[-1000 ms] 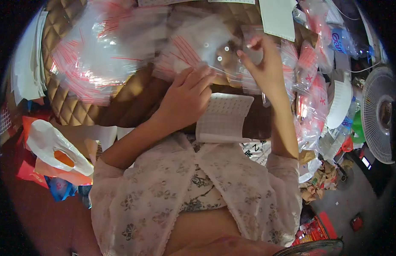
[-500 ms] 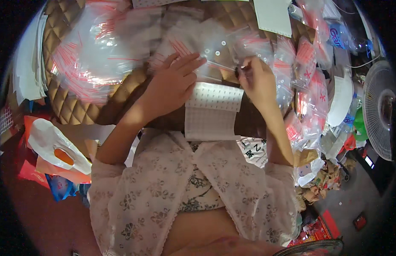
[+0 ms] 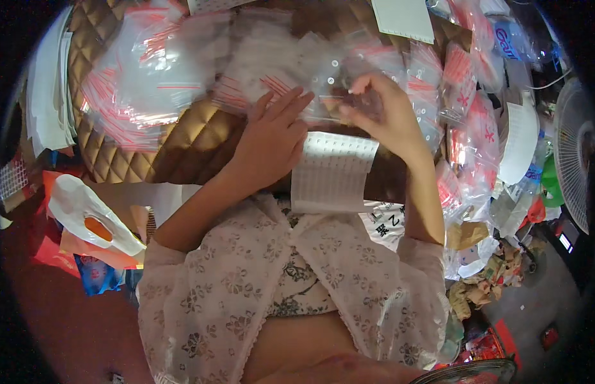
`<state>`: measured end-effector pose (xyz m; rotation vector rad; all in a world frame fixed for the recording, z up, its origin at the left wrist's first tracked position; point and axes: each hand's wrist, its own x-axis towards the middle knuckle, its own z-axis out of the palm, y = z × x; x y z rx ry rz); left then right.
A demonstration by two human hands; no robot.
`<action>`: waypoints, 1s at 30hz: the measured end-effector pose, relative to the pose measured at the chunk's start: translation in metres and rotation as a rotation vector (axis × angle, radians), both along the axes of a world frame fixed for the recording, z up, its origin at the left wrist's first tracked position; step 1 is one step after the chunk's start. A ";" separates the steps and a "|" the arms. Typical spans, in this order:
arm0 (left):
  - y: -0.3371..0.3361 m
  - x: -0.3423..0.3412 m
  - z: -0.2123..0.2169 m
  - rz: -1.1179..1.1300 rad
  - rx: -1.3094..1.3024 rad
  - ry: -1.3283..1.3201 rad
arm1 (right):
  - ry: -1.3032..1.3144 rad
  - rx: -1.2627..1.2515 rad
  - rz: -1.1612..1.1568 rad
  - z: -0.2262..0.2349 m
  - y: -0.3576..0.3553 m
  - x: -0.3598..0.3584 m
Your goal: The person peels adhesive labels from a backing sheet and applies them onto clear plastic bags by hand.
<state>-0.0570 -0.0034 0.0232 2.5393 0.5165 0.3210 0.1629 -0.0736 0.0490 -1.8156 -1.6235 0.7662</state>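
Note:
My left hand (image 3: pixel 272 137) lies flat with fingers spread on the edge of a clear zip bag (image 3: pixel 323 96) that has small dots on it. My right hand (image 3: pixel 384 115) pinches the same bag from the right, thumb and fingers closed on its plastic. Below both hands a white printed sheet (image 3: pixel 329 173) lies on the brown quilted surface (image 3: pixel 188 144). Many more clear zip bags with red stripes (image 3: pixel 144 83) are heaped on the quilted surface to the left and behind.
A stack of white paper (image 3: pixel 44 102) sits at the far left. More red-printed bags (image 3: pixel 467 128) pile up at the right, beside a white fan (image 3: pixel 576 153). A white plastic bag (image 3: pixel 86 214) and crumpled wrappers (image 3: pixel 483 288) lie on the floor.
Both hands slid upward and a little left over the bags. My left hand went from beside the white sheet onto the bag, and my right hand closed its pinch on it.

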 end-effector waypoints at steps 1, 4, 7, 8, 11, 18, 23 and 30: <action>-0.002 0.000 0.000 -0.002 0.000 0.006 | -0.045 0.120 0.054 0.000 0.009 0.001; -0.003 0.005 -0.001 -0.030 0.044 0.005 | -0.363 0.181 0.002 -0.010 0.026 0.000; -0.003 0.004 0.002 -0.011 0.060 -0.017 | -0.669 0.065 -0.113 -0.019 0.025 0.008; -0.003 0.003 0.000 -0.005 0.063 -0.028 | -0.667 0.067 -0.111 -0.017 0.026 0.009; -0.004 0.001 -0.004 0.000 0.085 -0.046 | -0.639 0.104 -0.033 -0.004 0.032 0.008; -0.002 0.005 -0.006 0.001 0.139 -0.067 | -0.475 -0.042 0.167 -0.011 0.030 -0.028; -0.002 0.006 -0.006 -0.023 0.077 -0.114 | -0.734 -0.007 0.065 -0.018 0.025 -0.035; 0.001 -0.014 0.018 0.298 -0.621 -0.135 | 0.072 -0.116 -0.132 0.023 0.000 -0.010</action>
